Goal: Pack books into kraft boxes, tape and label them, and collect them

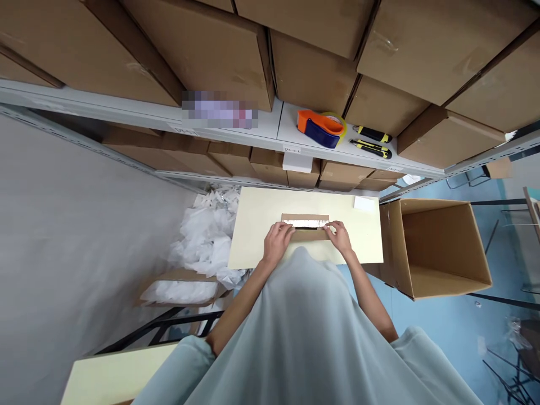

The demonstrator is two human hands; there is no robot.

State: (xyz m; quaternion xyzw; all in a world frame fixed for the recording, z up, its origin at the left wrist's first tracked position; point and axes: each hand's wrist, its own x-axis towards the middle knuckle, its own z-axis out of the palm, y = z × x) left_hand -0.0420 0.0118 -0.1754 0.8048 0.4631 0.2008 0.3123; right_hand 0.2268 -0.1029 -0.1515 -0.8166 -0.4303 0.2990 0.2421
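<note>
A small flat cardboard box [310, 235] lies open on the pale yellow table [257, 214], close to my body. Inside it shows a bright white strip [310, 223] with a thin dark item [306, 228] along its near side. My left hand [277, 241] is at the left end of the strip, fingers bent and closed together. At the right end, my right hand [338, 236] pinches with thumb and fingers. What exactly the fingertips hold is too small to make out.
A large open carton [447, 247] stands right of the table. Crumpled white packing material [202, 236] is piled left. The shelf [278, 121] ahead holds cartons, an orange-and-blue tape dispenser [323, 128] and yellow-black cutters [371, 148].
</note>
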